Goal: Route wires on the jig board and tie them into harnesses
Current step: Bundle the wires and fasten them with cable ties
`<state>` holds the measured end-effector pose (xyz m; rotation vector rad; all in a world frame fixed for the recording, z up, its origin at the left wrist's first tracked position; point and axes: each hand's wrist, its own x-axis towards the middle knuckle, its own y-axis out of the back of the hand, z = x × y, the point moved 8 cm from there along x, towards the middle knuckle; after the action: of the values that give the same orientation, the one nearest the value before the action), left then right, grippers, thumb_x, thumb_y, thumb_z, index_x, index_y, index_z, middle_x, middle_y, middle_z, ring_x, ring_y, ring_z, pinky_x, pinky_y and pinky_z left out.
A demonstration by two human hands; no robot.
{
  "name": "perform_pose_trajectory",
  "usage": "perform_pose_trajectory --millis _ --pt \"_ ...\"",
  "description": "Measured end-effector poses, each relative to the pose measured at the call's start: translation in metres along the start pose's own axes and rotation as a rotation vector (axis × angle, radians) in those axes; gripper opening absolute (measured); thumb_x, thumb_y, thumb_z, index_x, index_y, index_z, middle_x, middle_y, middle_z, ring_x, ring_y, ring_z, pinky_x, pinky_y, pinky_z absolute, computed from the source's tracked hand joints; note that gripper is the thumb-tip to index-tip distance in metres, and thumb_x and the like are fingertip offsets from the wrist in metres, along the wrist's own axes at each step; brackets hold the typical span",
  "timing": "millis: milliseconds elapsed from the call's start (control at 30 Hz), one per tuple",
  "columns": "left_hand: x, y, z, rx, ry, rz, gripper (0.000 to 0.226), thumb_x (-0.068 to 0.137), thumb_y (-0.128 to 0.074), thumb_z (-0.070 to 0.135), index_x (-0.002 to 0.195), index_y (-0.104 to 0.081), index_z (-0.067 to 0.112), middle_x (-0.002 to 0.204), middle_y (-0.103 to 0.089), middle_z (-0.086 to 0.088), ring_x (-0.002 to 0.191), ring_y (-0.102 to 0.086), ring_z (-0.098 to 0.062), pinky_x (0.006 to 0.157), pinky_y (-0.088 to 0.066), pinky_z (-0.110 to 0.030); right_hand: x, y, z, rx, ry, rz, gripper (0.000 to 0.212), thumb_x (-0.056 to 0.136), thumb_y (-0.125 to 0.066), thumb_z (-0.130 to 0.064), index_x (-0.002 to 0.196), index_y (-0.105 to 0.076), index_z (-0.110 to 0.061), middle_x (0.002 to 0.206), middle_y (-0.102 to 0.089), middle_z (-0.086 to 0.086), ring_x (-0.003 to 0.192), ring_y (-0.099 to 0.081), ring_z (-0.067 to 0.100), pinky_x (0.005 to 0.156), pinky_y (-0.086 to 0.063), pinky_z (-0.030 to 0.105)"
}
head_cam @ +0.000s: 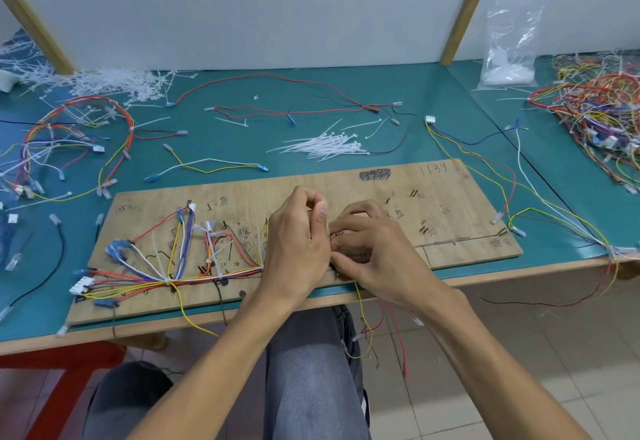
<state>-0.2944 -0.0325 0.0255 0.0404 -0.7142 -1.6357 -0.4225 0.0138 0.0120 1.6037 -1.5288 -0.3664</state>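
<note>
A seated person works at the near edge of a green bench [415, 93], and loose wire ends [363, 332] in yellow and red hang over the edge toward the lap. Both hands meet at the middle of the wooden jig board [450, 204]. The left hand [298, 242] is clenched, thumb and forefinger pressed together at the top as if drawing a tie tight; what they pinch is too small to make out. The right hand [377, 249] curls down against the board, and its fingers appear to pinch the wires where they pass under both hands, most likely steadying them for the tie.

To the left, the wires [207, 278] run as one bundled trunk along the board's near side. They are already bound at one point and fan out to a white connector [81, 285] and blue terminals, with pegs holding the route in shape.

Just beyond the board lies a sheaf of white cable ties [325, 147], within easy reach. Farther back, tied harnesses [69, 134] sit at the left and a tangled heap of harnesses [595, 110] at the right. A clear bag of ties [509, 48] leans against the white partition, and a drift of loose white ties or offcuts [114, 83] lies at the far left.
</note>
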Motion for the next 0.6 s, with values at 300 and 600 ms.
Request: perform_pose_trajectory --millis 300,600 --pt "-0.006 0.018 0.017 0.23 -0.081 -0.118 0.011 0.106 -0.057 0.029 0.11 -0.064 0.023 0.091 -0.074 0.007 0.081 -0.07 -0.02 0.073 -0.055 -0.04 0.01 0.01 -0.003 -0.083 -0.1 -0.15 0.02 0.083 -0.088 -0.04 0.097 -0.085 -0.026 0.125 -0.07 -0.022 0.122 -0.051 0.014 0.104 -0.043 0.031" --pt "-0.04 0.005 0.025 0.77 -0.123 -0.395 0.015 0.093 -0.056 0.009 0.098 -0.054 0.023 0.095 -0.061 0.0 0.086 -0.063 -0.025 0.066 -0.037 -0.033 0.089 0.066 0.076 0.01 -0.532 0.206 0.008 0.094 -0.075 -0.02 0.099 -0.082 -0.021 0.093 -0.079 -0.009 0.084 -0.074 0.013 0.086 -0.06 0.034"
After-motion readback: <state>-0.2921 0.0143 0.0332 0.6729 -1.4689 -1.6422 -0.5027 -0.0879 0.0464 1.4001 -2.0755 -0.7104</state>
